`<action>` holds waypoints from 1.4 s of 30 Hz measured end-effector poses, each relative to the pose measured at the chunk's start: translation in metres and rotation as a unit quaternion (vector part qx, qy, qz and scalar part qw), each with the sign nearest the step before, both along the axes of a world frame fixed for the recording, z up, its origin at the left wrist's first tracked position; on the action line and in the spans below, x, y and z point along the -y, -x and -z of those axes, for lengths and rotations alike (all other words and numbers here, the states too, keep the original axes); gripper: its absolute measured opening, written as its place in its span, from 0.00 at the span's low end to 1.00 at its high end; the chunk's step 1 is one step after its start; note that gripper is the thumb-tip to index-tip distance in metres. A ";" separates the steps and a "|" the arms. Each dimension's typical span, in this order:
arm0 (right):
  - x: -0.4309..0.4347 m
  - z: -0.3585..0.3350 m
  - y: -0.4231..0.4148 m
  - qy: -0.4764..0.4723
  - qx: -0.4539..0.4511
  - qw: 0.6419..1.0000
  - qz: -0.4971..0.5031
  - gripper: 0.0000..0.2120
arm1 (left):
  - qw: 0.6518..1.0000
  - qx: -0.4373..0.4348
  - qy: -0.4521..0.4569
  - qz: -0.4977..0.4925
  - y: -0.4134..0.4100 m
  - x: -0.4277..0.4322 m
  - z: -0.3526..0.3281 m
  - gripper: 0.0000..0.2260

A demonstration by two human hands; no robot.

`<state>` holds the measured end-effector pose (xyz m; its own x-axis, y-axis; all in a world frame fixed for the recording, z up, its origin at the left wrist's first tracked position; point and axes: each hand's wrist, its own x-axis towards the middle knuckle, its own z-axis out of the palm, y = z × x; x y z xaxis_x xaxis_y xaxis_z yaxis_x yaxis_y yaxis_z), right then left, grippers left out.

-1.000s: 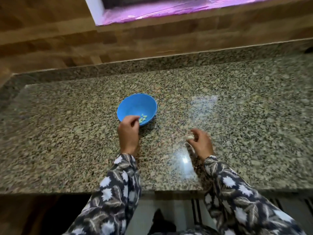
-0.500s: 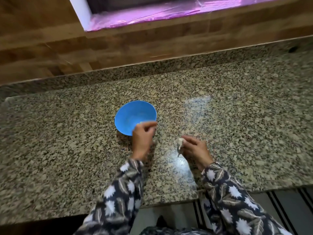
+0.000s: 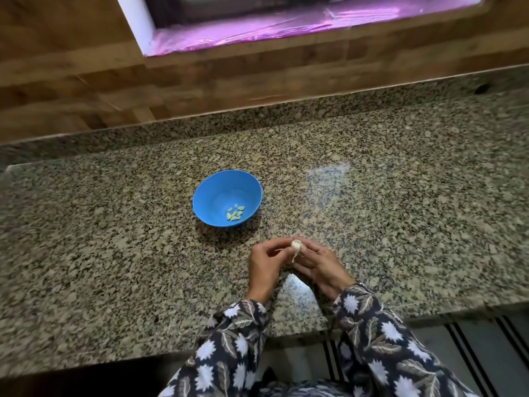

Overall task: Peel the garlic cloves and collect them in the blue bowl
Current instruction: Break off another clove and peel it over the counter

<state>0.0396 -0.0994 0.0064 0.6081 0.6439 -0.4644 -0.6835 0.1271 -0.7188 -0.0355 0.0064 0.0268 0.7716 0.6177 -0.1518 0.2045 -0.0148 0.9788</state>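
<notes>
A blue bowl (image 3: 227, 197) stands on the granite counter (image 3: 400, 210), with several small pale peeled cloves (image 3: 235, 215) lying at its bottom. In front of it and to the right, both hands meet above the counter around a white garlic piece (image 3: 296, 245) with papery skin hanging from it. My right hand (image 3: 320, 267) holds the garlic between fingers and thumb. My left hand (image 3: 266, 265) has its fingertips pinched at the garlic's left side.
The counter's front edge (image 3: 286, 339) runs just under my wrists. A low granite upstand and a wood-patterned wall (image 3: 200, 90) close the back, with a purple-lit window ledge (image 3: 286, 27) above. The floor with dark stripes (image 3: 472, 339) shows at lower right.
My left hand left the bowl's rim and came right to the garlic. My right hand lifted the garlic from the counter toward the middle. The bowl now shows its cloves uncovered.
</notes>
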 end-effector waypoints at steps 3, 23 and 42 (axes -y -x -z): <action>0.003 -0.001 0.001 0.021 0.029 0.999 -0.025 0.17 | 0.999 -0.018 -0.032 0.001 0.001 0.000 -0.001 0.09; 0.007 0.011 0.008 0.040 0.166 0.985 0.013 0.14 | 0.995 -0.100 -0.013 -0.021 -0.004 0.000 0.006 0.07; 0.013 0.009 0.006 0.024 0.070 0.997 0.014 0.12 | 0.994 -0.055 0.088 -0.023 0.004 0.003 0.010 0.05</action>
<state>0.0335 -0.1126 -0.0022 0.6862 0.6049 -0.4041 -0.5728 0.1069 -0.8127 -0.0396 0.0039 0.0170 0.7165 0.6074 -0.3431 0.3070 0.1671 0.9369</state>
